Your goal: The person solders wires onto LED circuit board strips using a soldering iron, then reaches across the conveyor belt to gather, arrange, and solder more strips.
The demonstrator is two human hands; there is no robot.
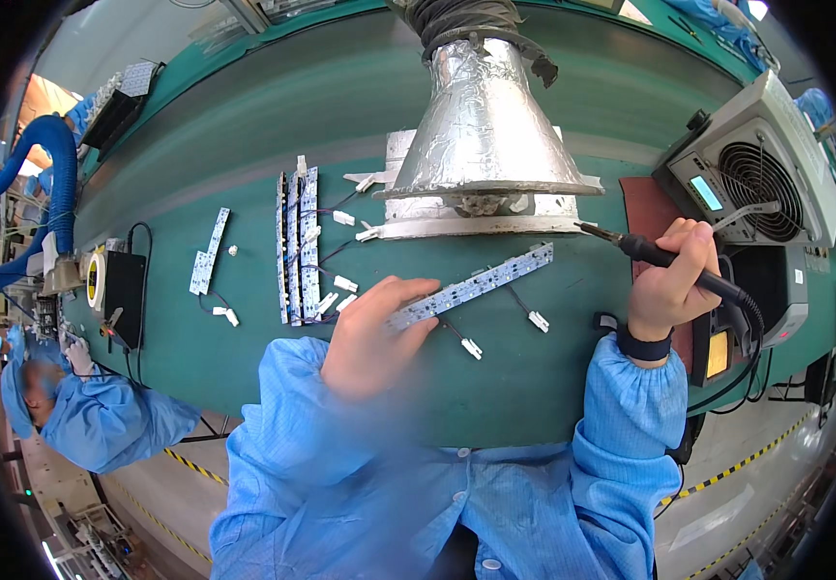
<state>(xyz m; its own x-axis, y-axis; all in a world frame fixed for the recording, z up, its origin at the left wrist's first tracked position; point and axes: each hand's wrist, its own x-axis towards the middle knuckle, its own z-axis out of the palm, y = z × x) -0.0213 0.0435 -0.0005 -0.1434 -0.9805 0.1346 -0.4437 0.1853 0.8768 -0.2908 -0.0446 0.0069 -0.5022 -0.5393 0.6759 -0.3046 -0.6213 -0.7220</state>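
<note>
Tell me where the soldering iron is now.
In the head view, the soldering iron is right of centre, gripped in the right hand, its tip below the foil hood.

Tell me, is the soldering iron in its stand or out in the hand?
Out: the right hand holds the soldering iron, tip raised over the green bench.
</note>
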